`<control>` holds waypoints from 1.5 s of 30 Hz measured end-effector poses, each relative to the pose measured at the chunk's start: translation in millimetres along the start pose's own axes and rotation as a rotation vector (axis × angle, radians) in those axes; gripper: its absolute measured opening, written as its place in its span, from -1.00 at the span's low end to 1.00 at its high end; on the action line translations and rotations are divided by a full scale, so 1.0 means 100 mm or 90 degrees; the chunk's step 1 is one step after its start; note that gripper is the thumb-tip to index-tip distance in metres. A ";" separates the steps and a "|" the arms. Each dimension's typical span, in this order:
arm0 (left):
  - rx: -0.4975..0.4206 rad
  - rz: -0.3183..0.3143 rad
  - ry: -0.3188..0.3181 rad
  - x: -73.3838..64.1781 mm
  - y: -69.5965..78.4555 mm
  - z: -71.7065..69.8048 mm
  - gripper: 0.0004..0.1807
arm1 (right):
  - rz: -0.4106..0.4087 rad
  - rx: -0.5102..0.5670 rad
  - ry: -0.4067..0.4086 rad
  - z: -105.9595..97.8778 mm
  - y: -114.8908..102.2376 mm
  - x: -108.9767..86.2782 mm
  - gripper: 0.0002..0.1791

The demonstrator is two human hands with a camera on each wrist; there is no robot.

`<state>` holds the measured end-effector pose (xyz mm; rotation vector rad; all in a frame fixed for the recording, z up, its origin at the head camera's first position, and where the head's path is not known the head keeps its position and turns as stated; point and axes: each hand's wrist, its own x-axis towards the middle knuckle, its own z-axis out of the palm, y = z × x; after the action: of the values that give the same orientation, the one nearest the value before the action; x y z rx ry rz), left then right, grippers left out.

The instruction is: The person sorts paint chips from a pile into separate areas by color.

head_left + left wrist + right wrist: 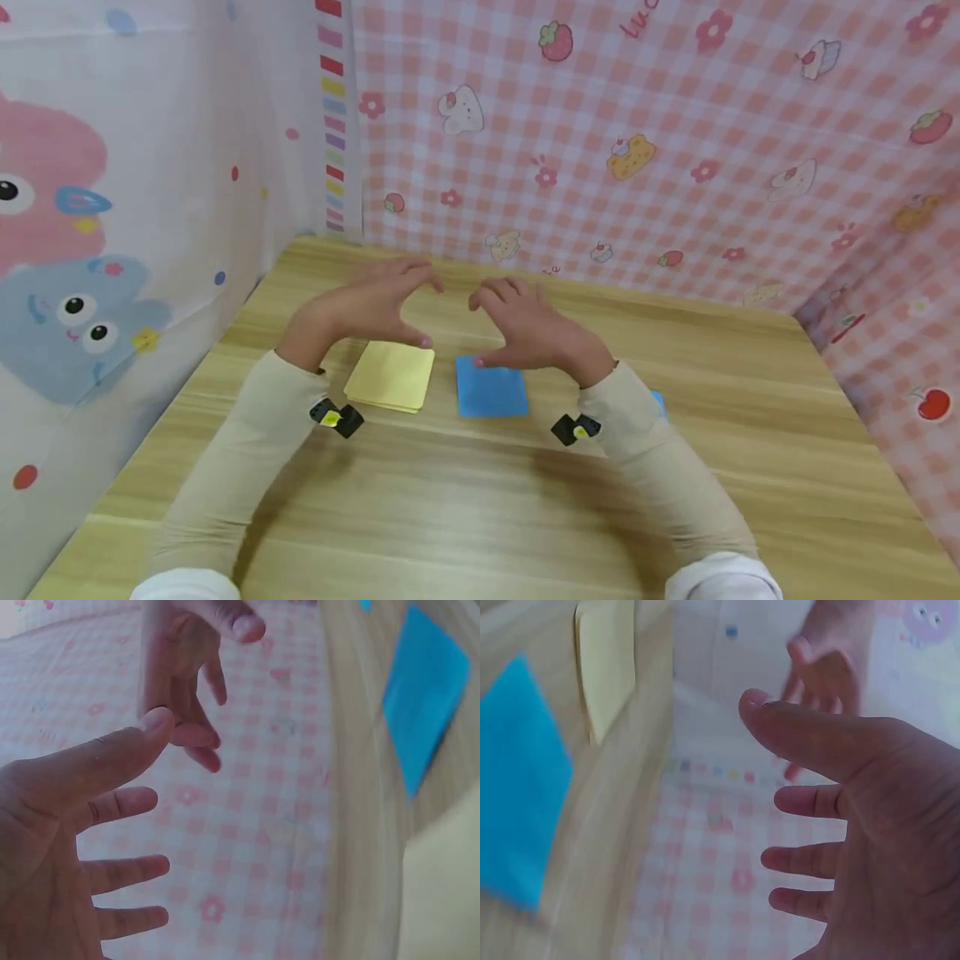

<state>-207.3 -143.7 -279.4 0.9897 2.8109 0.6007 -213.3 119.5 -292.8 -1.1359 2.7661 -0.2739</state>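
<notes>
Both hands hover over the table with fingers spread and nothing held. My left hand (pixel 375 304) is above and behind a small stack of yellow square sheets (pixel 390 377), its thumb near the stack's far edge. My right hand (pixel 536 329) hangs over a blue square sheet (pixel 491 392), its thumb covering part of the far edge from the head view. The two palms face each other with a gap between. In the left wrist view the blue sheet (pixel 426 697) lies beyond the yellow stack (pixel 442 885). Another blue piece (pixel 658 402) is mostly hidden behind the right sleeve.
The wooden table (pixel 450 517) meets a pink checked cloth (pixel 570 150) at the back. A white cloth with cartoon figures (pixel 67 317) hangs at the left, and more checked cloth (pixel 900 333) borders the right side.
</notes>
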 end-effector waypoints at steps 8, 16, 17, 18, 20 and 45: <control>-0.024 0.006 -0.042 0.42 0.25 0.24 -0.26 | 0.069 0.013 -0.003 -0.05 0.44 -0.44 -0.26; 0.029 -0.045 -0.173 0.56 0.31 0.64 -0.30 | 0.084 0.037 -0.098 0.30 0.54 -0.40 -0.37; 0.044 -0.051 -0.188 0.54 0.31 0.69 -0.30 | 0.086 0.034 -0.117 0.37 0.55 -0.38 -0.39; 0.059 -0.057 -0.201 0.51 0.30 0.74 -0.31 | 0.091 0.034 -0.133 0.43 0.55 -0.37 -0.41; 0.082 -0.068 -0.215 0.46 0.29 0.83 -0.33 | 0.094 0.033 -0.150 0.53 0.57 -0.37 -0.45; 0.099 -0.079 -0.113 0.50 0.25 1.10 0.05 | 0.035 0.103 -0.084 0.78 0.59 -0.37 -0.38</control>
<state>-207.0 -58.3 -368.9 0.8386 2.7660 0.2698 -212.5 177.7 -379.4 -0.9992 2.6025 -0.3929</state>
